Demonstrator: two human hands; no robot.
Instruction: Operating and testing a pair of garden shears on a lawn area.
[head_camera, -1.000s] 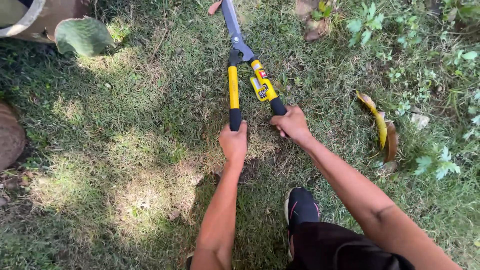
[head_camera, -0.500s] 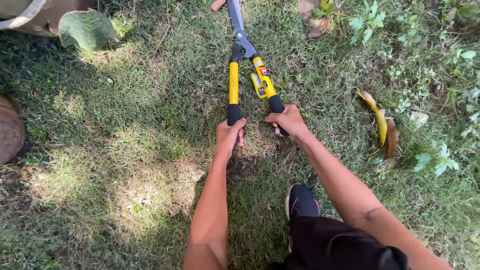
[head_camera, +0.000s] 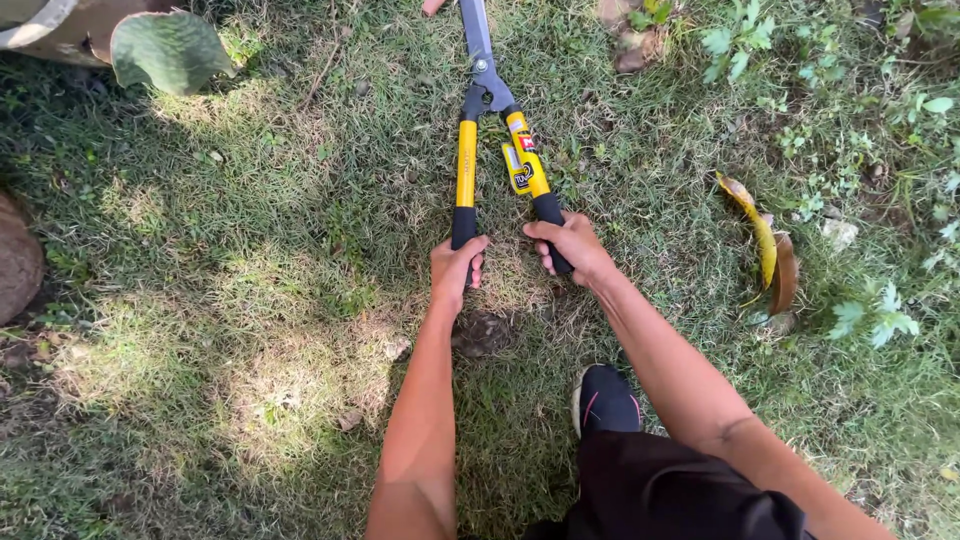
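Both hands' grip closed round shears (head_camera: 490, 130) handles, blade tips cut off above.

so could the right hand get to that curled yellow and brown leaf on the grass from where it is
Probably yes, but not freely: the right hand is wrapped round a black grip of the yellow-handled garden shears, so it would have to let go first. Only open grass lies between it and the curled yellow and brown leaf to its right.

Yellow tag (head_camera: 516, 168) on shears' handle (head_camera: 527, 165)
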